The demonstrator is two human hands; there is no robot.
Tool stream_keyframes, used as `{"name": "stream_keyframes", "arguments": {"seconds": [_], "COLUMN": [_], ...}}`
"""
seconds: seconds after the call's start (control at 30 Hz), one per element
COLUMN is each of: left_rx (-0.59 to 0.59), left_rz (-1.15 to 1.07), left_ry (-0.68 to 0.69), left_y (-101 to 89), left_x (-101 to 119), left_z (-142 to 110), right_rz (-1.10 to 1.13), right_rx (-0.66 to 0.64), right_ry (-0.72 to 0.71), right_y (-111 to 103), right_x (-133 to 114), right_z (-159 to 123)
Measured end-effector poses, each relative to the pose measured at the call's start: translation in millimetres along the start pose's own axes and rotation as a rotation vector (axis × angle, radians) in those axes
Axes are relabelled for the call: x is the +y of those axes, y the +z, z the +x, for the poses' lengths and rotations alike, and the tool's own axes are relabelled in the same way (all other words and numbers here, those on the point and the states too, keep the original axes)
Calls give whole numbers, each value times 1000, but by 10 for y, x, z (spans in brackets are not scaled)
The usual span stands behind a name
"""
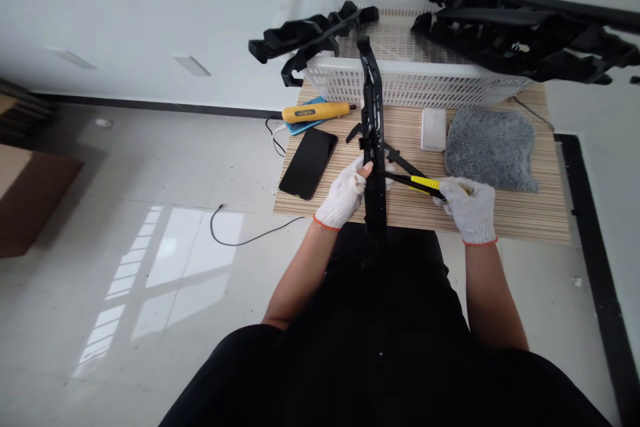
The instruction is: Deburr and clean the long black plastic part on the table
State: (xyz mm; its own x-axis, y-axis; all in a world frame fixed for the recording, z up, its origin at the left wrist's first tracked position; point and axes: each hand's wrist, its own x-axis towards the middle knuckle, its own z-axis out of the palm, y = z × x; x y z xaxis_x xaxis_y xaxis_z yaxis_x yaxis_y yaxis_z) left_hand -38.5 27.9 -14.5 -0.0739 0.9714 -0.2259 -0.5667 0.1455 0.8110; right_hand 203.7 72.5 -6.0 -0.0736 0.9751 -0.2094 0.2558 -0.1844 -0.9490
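A white plastic basket (400,83) with long black plastic parts (520,33) heaped across it stands at the far edge of the striped wooden table (505,213). One long black plastic part (374,147) lies from the basket to the near edge, gripped by the gloved left hand (344,195). The gloved right hand (470,208) is closed on yellow-and-black pliers (417,181), working mid-part (more parts seem left); the writing on the yellow electric screwdriver (316,111) is too small to read.

Bright, even daylight; window glare patches on the glossy floor (165,260); wide-angle bending at the edges.
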Motion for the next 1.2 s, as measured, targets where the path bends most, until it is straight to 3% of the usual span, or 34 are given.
{"name": "stream_keyframes", "arguments": {"seconds": [0.13, 1.2], "left_rx": [-4, -33], "left_rz": [-2, 30], "left_ry": [-8, 28], "left_y": [-2, 55], "left_x": [5, 22], "left_z": [-5, -66], "right_rz": [-11, 67], "right_rx": [-37, 30], "right_ry": [25, 7], "right_y": [8, 55], "right_x": [-39, -28], "right_z": [-5, 19]}}
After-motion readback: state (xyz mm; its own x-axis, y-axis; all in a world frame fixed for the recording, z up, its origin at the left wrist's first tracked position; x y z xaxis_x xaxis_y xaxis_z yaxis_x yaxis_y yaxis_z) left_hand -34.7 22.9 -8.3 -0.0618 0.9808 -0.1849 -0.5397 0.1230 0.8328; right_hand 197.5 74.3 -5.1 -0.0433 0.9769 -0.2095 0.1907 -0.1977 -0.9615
